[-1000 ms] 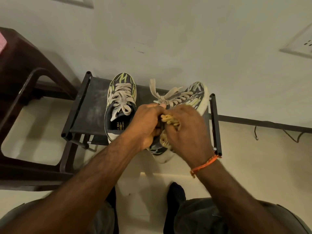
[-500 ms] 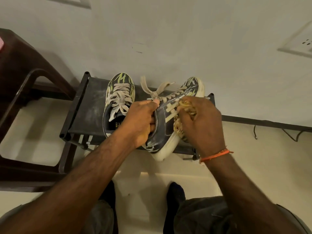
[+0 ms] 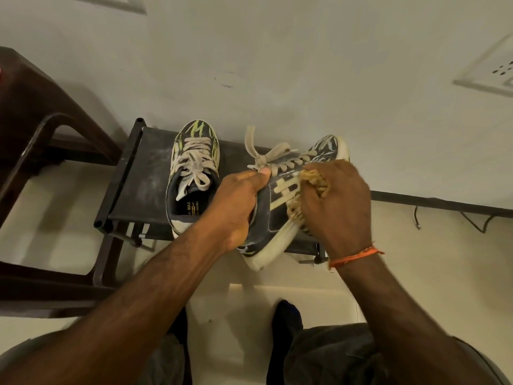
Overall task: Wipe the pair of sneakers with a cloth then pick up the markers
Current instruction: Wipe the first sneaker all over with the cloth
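Two dark patterned sneakers with pale laces are on a low black rack (image 3: 138, 187). The left sneaker (image 3: 194, 173) stands flat on it. The right sneaker (image 3: 280, 215) is tilted onto its side, white sole toward me. My left hand (image 3: 236, 204) grips it at the collar, thumb on the tongue. My right hand (image 3: 336, 201) holds a bunched yellowish cloth (image 3: 313, 179) and presses it against the sneaker's side by the stripes. No markers are in view.
A dark brown plastic chair (image 3: 36, 151) stands at the left beside the rack. The white wall is right behind, with a socket plate (image 3: 491, 70) at the right and a thin cable (image 3: 477, 220) on the floor. My feet (image 3: 288, 318) and knees are below.
The right sneaker has been tipped further onto its side. My right hand with the cloth has slid from the heel area up along the side toward the stripes.
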